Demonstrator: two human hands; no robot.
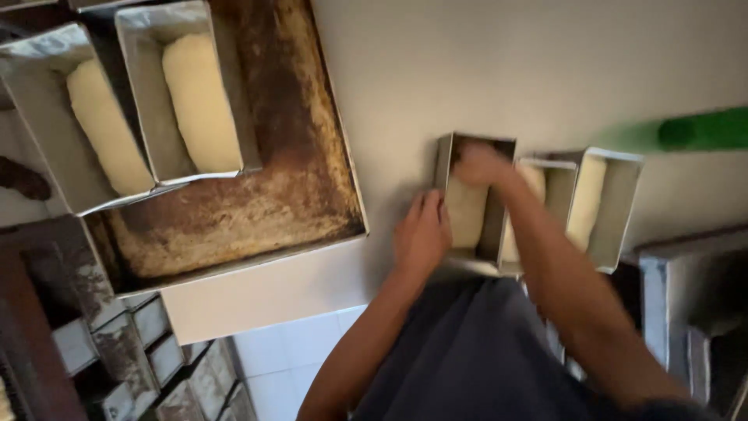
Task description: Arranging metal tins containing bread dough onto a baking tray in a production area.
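Three metal loaf tins stand side by side near the table's front edge, each with pale dough inside. My left hand (421, 232) rests against the left wall of the leftmost tin (446, 168). My right hand (479, 165) reaches down into that tin and presses on its dough (465, 214). The middle tin (555, 191) and the right tin (619, 203) sit just right of my right forearm. Motion blur hides the fingers of my right hand.
A large rusty baking tray (280, 156) lies at the left with two loaf tins of dough (199, 101) on it. A green cylinder (701, 129) lies at the right edge. Empty tins are stacked at lower left (148, 355). Metal racks (686, 296) stand at lower right.
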